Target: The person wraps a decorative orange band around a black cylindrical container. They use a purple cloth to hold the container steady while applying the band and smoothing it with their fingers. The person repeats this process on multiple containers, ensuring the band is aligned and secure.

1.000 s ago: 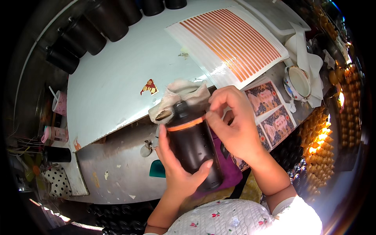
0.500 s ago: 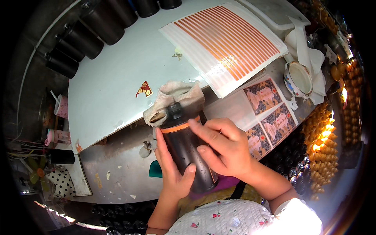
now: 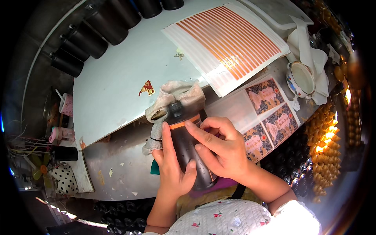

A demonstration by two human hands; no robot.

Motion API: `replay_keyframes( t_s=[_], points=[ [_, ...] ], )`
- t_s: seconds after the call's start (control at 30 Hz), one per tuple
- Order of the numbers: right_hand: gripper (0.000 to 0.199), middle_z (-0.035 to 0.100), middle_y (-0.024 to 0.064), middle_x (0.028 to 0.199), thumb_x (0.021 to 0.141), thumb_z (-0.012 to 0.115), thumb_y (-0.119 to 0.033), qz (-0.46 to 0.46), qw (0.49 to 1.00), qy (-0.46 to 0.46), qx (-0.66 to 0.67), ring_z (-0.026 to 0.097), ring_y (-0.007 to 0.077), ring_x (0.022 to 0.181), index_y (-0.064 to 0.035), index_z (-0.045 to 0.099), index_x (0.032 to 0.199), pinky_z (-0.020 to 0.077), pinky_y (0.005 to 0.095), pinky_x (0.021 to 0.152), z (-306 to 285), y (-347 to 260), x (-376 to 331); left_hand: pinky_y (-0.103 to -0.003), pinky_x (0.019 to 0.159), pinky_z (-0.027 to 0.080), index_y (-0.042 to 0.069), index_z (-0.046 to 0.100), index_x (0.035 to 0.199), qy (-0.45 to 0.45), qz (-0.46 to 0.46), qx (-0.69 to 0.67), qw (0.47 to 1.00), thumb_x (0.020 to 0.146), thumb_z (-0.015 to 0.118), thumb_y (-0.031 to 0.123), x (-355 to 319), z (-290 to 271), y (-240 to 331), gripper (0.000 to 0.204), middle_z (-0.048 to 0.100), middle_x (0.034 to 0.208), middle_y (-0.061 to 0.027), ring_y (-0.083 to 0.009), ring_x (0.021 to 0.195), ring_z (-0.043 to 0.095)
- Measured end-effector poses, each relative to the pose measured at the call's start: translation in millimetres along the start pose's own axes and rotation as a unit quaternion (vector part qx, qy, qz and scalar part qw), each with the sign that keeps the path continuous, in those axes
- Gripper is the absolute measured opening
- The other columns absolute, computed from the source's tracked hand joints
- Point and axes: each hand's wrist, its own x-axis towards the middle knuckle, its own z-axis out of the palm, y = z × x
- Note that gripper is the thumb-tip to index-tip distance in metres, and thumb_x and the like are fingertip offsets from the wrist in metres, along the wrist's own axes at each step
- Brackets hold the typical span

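A dark bottle (image 3: 187, 150) with a black cap (image 3: 176, 110) leans away from my lap, tilted. An orange strip (image 3: 181, 123) runs round its shoulder. My left hand (image 3: 171, 168) holds the bottle's left side, its index finger straight up to the strip and its thumb across the body. From the right, my right hand (image 3: 224, 147) presses its index fingertip on the strip, with the thumb against the bottle and the other fingers curled. A crumpled pale cloth (image 3: 181, 93) lies behind the cap and down the left of the bottle.
A sheet of orange strips (image 3: 231, 41) lies on the white board (image 3: 117, 86). Printed labels (image 3: 280, 121) are to the right, beside a white enamel cup (image 3: 301, 80). Several black bottles (image 3: 92, 41) stand along the far left edge. A teal object (image 3: 155, 167) sits by my left wrist.
My left index finger has moved onto the strip's left end, and my right index fingertip has slid slightly left along it. The cloth hangs lower on the left. The view has shifted slightly.
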Motion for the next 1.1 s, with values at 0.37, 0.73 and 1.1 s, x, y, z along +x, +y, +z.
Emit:
replay_keyframes(
  t_s=[0.37, 0.73, 1.1],
  points=[
    [0.055, 0.054, 0.0089, 0.112, 0.078, 0.069, 0.003, -0.004, 0.997, -0.044, -0.056, 0.061, 0.0166, 0.073, -0.0094, 0.067, 0.132, 0.0520, 0.0284, 0.063, -6, -8, 4, -0.040, 0.102, 0.028, -0.010, 0.022, 0.154, -0.007, -0.011, -0.001, 1.000, 0.081, 0.058, 0.028, -1, -1, 1, 0.090, 0.035, 0.155, -0.0247, -0.0338, 0.116, 0.039],
    [0.089, 0.057, 0.0141, 0.117, 0.081, 0.070, -0.009, 0.077, 0.996, -0.012, 0.035, 0.060, 0.0202, 0.076, -0.0047, 0.026, 0.158, 0.0525, 0.0294, 0.066, -1, 0, -1, -0.063, 0.117, -0.003, 0.010, 0.053, 0.146, -0.013, 0.051, 0.134, 0.990, 0.084, 0.057, 0.024, 13, -7, 24, 0.064, 0.061, 0.100, -0.0081, -0.0379, 0.139, 0.035],
    [0.029, 0.059, 0.0045, 0.116, 0.104, 0.048, -0.025, 0.383, 0.727, 0.338, 0.459, 0.059, 0.0150, 0.099, -0.0069, 0.056, 0.125, 0.0516, 0.0325, 0.086, -31, 12, -17, -0.075, 0.111, -0.005, 0.020, 0.061, 0.137, -0.095, 0.117, 0.201, 0.968, 0.074, 0.080, 0.047, -55, 4, 37, 0.071, 0.049, 0.138, -0.0088, -0.0444, 0.143, 0.029]
  ],
)
